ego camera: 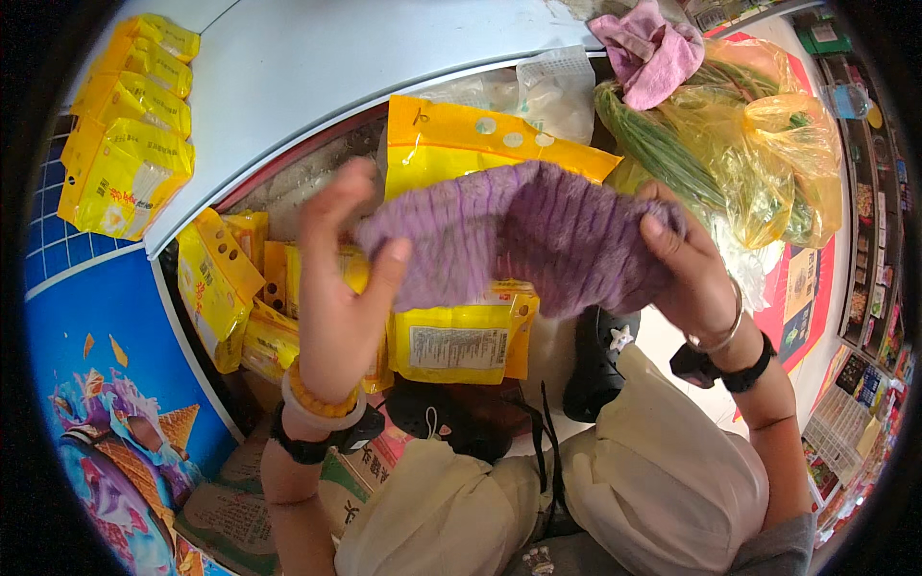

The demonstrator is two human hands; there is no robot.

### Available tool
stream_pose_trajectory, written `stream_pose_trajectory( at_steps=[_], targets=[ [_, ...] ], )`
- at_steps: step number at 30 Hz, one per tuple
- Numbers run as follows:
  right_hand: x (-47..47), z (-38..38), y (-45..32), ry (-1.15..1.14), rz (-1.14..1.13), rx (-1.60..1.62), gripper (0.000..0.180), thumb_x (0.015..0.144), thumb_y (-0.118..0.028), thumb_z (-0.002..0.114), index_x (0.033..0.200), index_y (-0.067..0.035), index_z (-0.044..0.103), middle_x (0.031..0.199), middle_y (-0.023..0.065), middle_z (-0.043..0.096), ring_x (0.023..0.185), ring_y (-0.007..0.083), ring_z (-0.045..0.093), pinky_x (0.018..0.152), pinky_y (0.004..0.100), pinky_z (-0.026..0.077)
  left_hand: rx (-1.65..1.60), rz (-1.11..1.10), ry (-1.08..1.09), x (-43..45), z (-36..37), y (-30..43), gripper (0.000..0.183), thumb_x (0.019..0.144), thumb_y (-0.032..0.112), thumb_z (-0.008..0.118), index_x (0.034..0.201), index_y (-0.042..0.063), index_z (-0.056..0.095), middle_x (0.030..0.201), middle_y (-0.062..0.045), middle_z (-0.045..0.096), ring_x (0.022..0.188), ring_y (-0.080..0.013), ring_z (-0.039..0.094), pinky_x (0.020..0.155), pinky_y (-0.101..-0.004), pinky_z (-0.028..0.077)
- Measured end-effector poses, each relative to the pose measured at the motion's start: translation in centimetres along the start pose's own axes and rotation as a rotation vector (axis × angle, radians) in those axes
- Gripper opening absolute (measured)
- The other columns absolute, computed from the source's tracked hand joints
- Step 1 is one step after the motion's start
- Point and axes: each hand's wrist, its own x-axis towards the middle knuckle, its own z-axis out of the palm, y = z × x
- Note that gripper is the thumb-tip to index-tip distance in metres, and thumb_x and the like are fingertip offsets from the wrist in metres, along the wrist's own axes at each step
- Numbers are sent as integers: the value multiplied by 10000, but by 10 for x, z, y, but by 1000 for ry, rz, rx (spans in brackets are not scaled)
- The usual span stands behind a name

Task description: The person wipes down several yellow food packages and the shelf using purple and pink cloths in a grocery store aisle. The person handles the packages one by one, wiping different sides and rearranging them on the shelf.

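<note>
A purple striped cloth (518,237) is stretched between my two hands, above several yellow snack packets. My right hand (677,266) grips its right end, thumb on top. My left hand (346,281) is at the other end, thumb over the cloth and fingers raised and blurred; how firmly it holds is unclear. Directly behind and below the cloth are a large yellow packet (461,155) with an orange top edge and another yellow packet (457,349) with a printed panel. More yellow packets (216,288) lie to the left of my left hand.
Yellow packets (137,173) stand in a row on a white freezer or counter top (346,43). At the upper right, a pink cloth (648,54) lies beside green vegetables in a yellow plastic bag (778,165). Flattened cardboard (238,504) is at the lower left, shelves (875,237) far right.
</note>
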Motion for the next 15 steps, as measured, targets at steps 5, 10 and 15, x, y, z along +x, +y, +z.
stream_pose_trajectory(
  at_steps=[5, 10, 15],
  targets=[
    [-27, 13, -8, -2, -124, -395, 218, 918, -229, 491, 1018, -43, 437, 870, 22, 503, 824, 89, 482, 747, 237, 404, -645, -120, 15, -18, 16, -16, 471, 896, 266, 478, 1285, 27, 361, 1272, -106, 455, 1166, -197, 442, 986, -349, 315],
    [-33, 41, 8, -316, -27, -475, 202, 916, -119, 480, 1091, -36, 423, 938, 53, 450, 928, 129, 421, 848, 260, 338, -1348, -494, -486, -43, 74, -12, 806, 836, 629, 391, 1365, 35, 260, 1340, -76, 375, 1216, -174, 389, 1043, -322, 242],
    [-30, 13, 17, -82, -442, -1036, 182, 797, -93, 593, 949, -24, 519, 1119, 164, 504, 1011, 275, 475, 892, 351, 341, -1183, -489, -410, -51, 87, -14, 388, 891, 176, 546, 1224, -5, 465, 1168, -39, 533, 1065, -118, 492, 944, -291, 366]
  ],
)
